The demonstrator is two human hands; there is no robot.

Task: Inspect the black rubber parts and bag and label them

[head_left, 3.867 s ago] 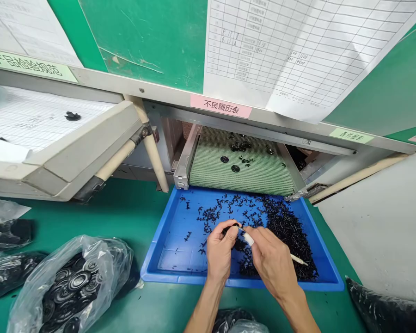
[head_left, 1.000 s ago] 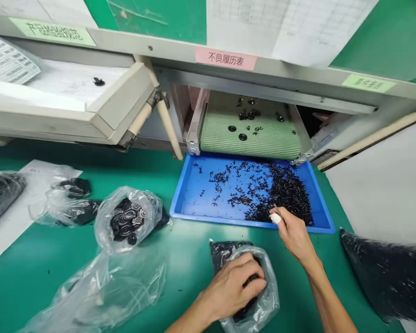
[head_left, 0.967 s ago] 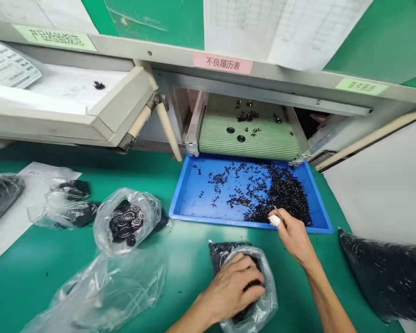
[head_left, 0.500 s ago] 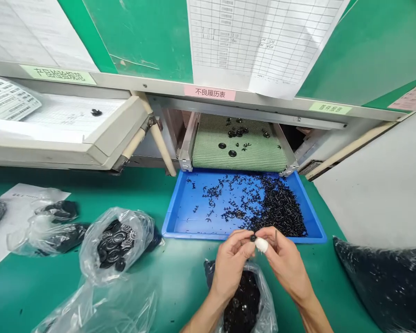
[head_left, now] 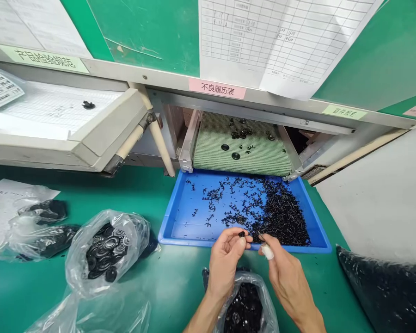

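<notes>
The green table [head_left: 180, 282] runs beneath everything, and on it sits a rectangular blue plastic tray [head_left: 185, 219], its long side lying left to right, with tiny black parts scattered at the left and heaped densely at the right. Behind the tray, a green mesh conveyor belt [head_left: 242, 165] carries a few black discs [head_left: 235, 156] and smaller bits. Left of the tray stands an open clear plastic bag [head_left: 137, 231] of round, ridged black pieces; nearer the person, a second open bag [head_left: 268, 300] holds glossy black pieces, below and between the wrists. The left hand [head_left: 223, 261] and right hand [head_left: 287, 270] meet just above the tray's near edge, close together but apart. The right one, with a white wrap [head_left: 267, 252] on its thumb, grips a slim tool [head_left: 261, 237]; only its thin tip shows, slanting up and left toward the other hand, the rest hidden in the fist. The left hand's thumb and fingers are pinched narrow on a small black piece [head_left: 241, 234], held over the near rim. It looks dark and rounded, partly covered by the fingertips; its long axis and facing are too small to make out.
</notes>
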